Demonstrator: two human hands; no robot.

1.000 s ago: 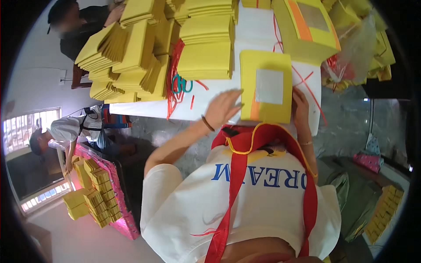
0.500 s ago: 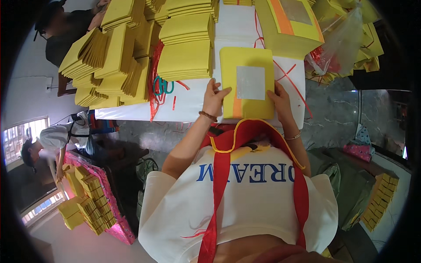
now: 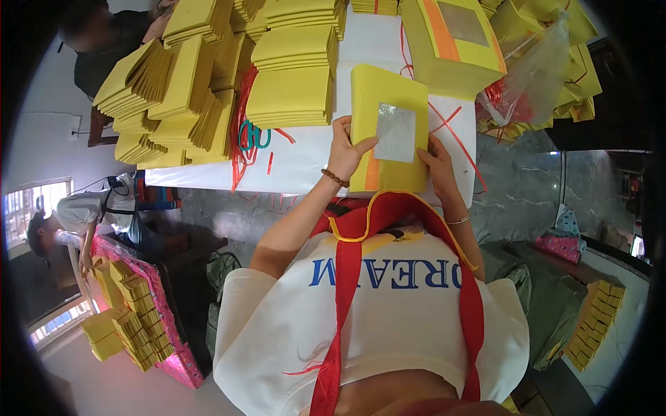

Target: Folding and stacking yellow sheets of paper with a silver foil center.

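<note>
A stack of yellow paper point(image 3: 368, 104) stands close to my body at the table's front edge. On its upper face are a silver-grey rectangle point(image 3: 395, 132) and a short orange stripe point(image 3: 372, 175). My left hand point(image 3: 345, 151) grips the left side, its thumb lying on top and its fingers curled behind. At the right side, my right hand point(image 3: 438, 165) holds the edge with the thumb in front; its other fingers are partly hidden. The stack leans slightly, and I cannot tell whether its lower edge touches the table.
Folded yellow paper bundles point(image 3: 288, 97) fill the white table's point(image 3: 201, 179) left side, near teal scissors point(image 3: 254, 135) and red strips point(image 3: 243, 163). A thick yellow stack point(image 3: 451, 66) and a clear plastic bag point(image 3: 531, 90) lie right. Two people work at the left.
The yellow paper stack has tipped and turned a little between my hands. My left thumb has slid further onto its face, and the left fingers have gone round its side.
</note>
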